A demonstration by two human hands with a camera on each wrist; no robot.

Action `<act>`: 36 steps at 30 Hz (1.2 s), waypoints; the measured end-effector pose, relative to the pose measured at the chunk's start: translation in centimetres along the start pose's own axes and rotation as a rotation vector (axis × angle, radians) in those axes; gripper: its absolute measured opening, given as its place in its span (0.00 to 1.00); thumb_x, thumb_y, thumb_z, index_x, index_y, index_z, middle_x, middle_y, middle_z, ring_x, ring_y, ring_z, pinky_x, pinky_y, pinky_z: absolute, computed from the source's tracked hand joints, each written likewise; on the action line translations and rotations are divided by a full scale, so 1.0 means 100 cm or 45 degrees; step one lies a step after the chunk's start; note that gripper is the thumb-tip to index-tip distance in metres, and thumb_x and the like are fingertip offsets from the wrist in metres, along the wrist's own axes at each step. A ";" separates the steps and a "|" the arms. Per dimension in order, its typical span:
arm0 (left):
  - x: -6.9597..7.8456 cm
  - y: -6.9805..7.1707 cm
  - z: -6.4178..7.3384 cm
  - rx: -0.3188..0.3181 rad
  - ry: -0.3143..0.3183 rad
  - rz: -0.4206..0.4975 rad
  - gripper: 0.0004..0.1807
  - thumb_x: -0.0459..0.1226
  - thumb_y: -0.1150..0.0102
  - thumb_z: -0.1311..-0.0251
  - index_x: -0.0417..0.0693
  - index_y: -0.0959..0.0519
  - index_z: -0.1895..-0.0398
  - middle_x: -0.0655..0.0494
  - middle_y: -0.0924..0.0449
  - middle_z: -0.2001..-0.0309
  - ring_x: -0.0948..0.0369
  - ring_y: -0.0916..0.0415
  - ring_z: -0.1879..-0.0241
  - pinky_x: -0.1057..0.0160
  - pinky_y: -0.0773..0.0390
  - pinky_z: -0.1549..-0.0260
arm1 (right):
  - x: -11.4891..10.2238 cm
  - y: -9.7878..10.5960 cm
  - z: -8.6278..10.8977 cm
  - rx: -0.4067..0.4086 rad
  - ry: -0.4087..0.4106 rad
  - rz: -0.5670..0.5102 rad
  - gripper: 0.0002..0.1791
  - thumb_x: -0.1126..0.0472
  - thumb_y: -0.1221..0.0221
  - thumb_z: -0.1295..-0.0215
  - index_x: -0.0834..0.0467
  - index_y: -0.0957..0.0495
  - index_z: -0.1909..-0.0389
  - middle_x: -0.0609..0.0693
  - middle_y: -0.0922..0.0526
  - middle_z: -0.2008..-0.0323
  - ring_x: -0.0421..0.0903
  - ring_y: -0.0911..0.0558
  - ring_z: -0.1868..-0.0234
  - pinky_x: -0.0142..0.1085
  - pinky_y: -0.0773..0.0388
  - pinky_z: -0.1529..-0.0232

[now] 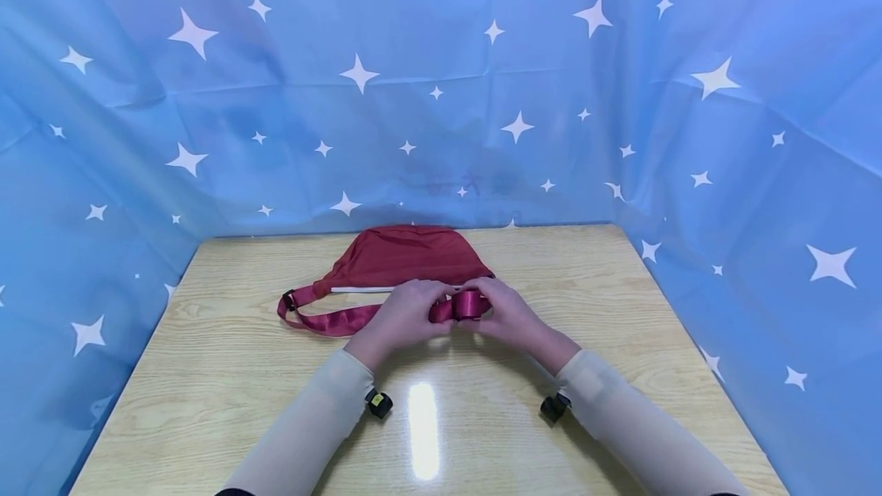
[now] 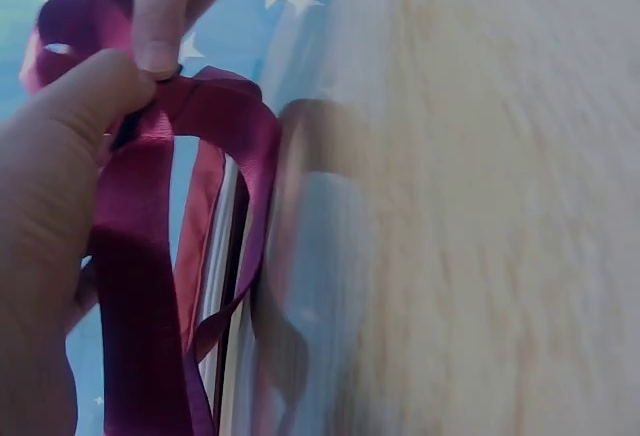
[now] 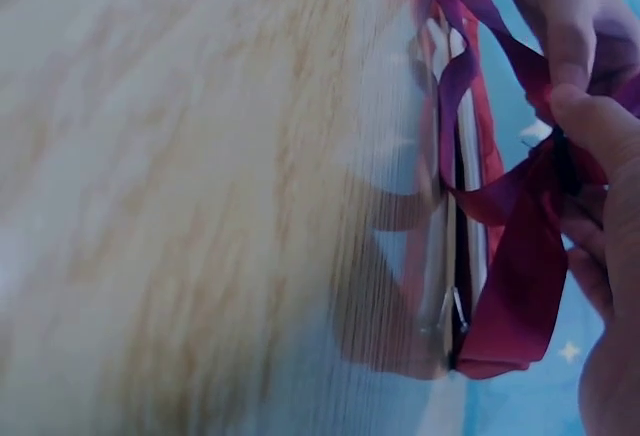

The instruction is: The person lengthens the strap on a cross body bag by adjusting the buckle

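Note:
A dark red waist bag lies on the table, its white-edged zipper facing me. Its shiny strap loops out to the left, through a black slider, and back to my hands. Just in front of the bag, my left hand pinches the strap between thumb and fingers. Close beside it, my right hand grips the strap's other part, where the webbing folds into a loop. A black plastic piece shows between the hands in the right wrist view; fingers and webbing partly hide it.
The wood-grain table shines with a bright light reflection in front. A blue curtain with white stars stands behind and along both sides. Black wrist cameras hang under the sleeves.

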State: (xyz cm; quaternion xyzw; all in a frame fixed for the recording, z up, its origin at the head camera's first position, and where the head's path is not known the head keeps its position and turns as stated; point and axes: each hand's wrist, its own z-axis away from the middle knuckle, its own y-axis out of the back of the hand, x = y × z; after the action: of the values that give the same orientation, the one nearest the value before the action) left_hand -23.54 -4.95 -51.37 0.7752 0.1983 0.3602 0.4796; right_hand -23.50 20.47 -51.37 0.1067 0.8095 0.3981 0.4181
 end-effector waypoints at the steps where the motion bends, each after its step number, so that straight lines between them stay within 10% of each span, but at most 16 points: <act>1: 0.000 -0.001 -0.001 0.014 -0.016 -0.038 0.31 0.51 0.22 0.35 0.51 0.16 0.32 0.57 0.11 0.43 0.58 0.16 0.44 0.54 0.18 0.39 | 0.000 0.000 0.000 -0.002 0.005 0.000 0.33 0.57 0.15 0.42 0.53 0.19 0.38 0.47 0.15 0.46 0.46 0.18 0.47 0.42 0.13 0.50; 20: -0.004 -0.003 0.002 0.088 0.084 0.165 0.31 0.46 0.14 0.41 0.50 0.17 0.37 0.57 0.12 0.44 0.59 0.16 0.45 0.55 0.16 0.41 | 0.001 0.000 -0.002 -0.042 0.031 -0.250 0.40 0.75 0.24 0.39 0.65 0.29 0.27 0.58 0.16 0.37 0.54 0.14 0.40 0.53 0.11 0.48; 36: -0.004 -0.002 0.001 0.094 0.090 0.125 0.31 0.49 0.15 0.39 0.51 0.17 0.37 0.59 0.12 0.47 0.62 0.18 0.52 0.59 0.15 0.49 | -0.033 0.009 -0.022 0.068 0.349 0.038 0.29 0.58 0.16 0.40 0.57 0.14 0.40 0.48 0.14 0.48 0.49 0.20 0.44 0.51 0.23 0.40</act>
State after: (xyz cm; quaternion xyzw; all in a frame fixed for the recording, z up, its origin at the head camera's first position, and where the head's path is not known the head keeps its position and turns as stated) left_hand -23.71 -5.15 -51.70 0.7881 0.1901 0.4027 0.4250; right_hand -23.21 18.19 -47.99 0.0743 0.8677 0.3935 0.2946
